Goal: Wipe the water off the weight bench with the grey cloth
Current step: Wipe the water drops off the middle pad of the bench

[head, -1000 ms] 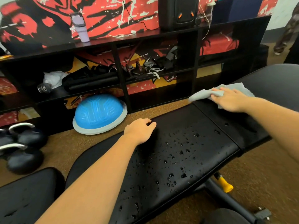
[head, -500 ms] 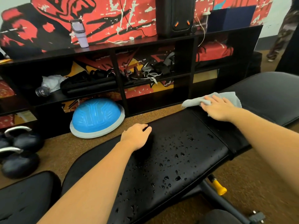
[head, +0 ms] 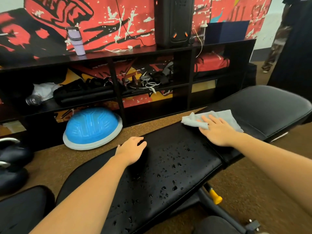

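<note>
1. The grey cloth (head: 227,117) lies spread at the join of the black padded weight bench (head: 199,173), where the flat seat pad meets the raised back pad (head: 263,105).
2. The right hand (head: 217,132) lies flat on that cloth, fingers straight and a little apart, pressing it down, not bunching it.
3. The left hand (head: 131,150) sits knuckles-up at the far side of the seat pad with fingers loosely bent. I'd say it props the person and grips nothing.
4. The water droplets (head: 173,166) are scattered over the seat pad, to the left of the cloth hand and nearer the person. The bench's long axis runs from lower left to upper right, so I'd expect the next stroke to pull back along it, towards the body.
5. The right hand is the one on the cloth. The left sits just beside the wet patch and may need to lift clear.
6. The palm covers part of the cloth, the left forearm crosses the near end of the pad, and the frame's edge cuts that end off. I cannot tell whether the pad is wet under them.
</note>
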### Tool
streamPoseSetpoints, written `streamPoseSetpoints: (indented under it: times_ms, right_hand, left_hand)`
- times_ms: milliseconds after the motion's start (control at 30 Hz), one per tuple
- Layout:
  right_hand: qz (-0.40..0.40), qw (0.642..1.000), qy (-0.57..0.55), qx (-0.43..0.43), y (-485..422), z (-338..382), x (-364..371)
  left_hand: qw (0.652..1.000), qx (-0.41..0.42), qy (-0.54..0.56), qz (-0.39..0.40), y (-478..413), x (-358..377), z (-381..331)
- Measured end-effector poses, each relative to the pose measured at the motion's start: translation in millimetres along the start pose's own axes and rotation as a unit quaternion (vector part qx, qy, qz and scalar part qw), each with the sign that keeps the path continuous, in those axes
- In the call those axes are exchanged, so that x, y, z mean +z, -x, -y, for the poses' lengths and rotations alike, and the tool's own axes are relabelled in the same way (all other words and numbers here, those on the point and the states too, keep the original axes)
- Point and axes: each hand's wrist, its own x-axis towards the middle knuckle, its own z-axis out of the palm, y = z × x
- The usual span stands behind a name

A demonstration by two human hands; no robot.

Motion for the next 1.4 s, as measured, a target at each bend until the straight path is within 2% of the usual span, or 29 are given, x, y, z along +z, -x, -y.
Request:
streamPoseSetpoints:
  times_ms: [67,200,300,367,633,767,900,967,1067,1167,1233,1300,1367,1400]
  right_hand:
    - [0.004,1.000,-0.002,-0.021,2.4,-9.8,-8.2]
    - [-0.012,0.998,-0.020,0.051,-11.0,-28.9,-27.4]
    - [-0.022,0.993,-0.056,0.104,-32.0,-3.5,-17.6]
    - [-0.022,0.993,-0.051,0.102,-42.7,19.8,-14.0]
    - [0.038,0.999,0.008,0.016,-68.8,101.1,7.7]
    - [0.053,0.998,-0.004,-0.044,-63.9,172.0,28.6]
    - [0.090,0.987,-0.017,-0.135,-55.3,224.1,53.7]
    - [0.111,0.981,-0.052,-0.148,-52.6,220.8,49.5]
    - [0.130,0.978,-0.119,-0.113,-53.5,201.8,30.0]
    - [0.063,0.994,-0.019,-0.086,-60.8,201.5,33.4]
    - [0.053,0.995,0.010,-0.088,-58.6,221.1,46.5]
    - [0.070,0.986,0.006,-0.153,-44.4,240.8,56.4]
    - [0.093,0.965,0.042,-0.242,-35.6,238.3,53.7]
    - [0.101,0.960,0.051,-0.257,-37.8,229.8,50.2]
  left_hand:
    - [1.000,0.003,-0.005,0.002,1.3,0.9,-1.6]
    - [1.000,0.001,-0.003,0.001,0.5,3.5,-1.3]
    - [1.000,0.008,-0.017,-0.007,-0.8,5.3,-2.7]
    - [1.000,0.014,-0.020,-0.016,-2.8,6.3,-3.7]
    - [0.997,0.029,0.038,-0.055,-9.9,-4.4,14.5]
    - [0.992,-0.037,0.062,-0.104,-9.0,-11.2,62.5]
    - [0.991,-0.069,0.063,-0.092,-7.0,-13.7,102.8]
    - [0.993,-0.058,0.060,-0.087,-7.5,-12.2,106.0]
    - [0.994,-0.040,0.052,-0.086,-5.1,-7.7,107.5]
    - [0.993,-0.039,0.051,-0.096,-2.1,-2.8,110.0]
    - [0.993,-0.038,0.046,-0.099,-2.8,-0.9,110.3]
    - [0.994,-0.036,0.034,-0.097,-4.3,-1.0,113.0]
    - [0.995,-0.029,0.033,-0.088,-5.5,-2.6,116.4]
    - [0.996,-0.020,0.033,-0.084,-6.2,-3.1,116.5]
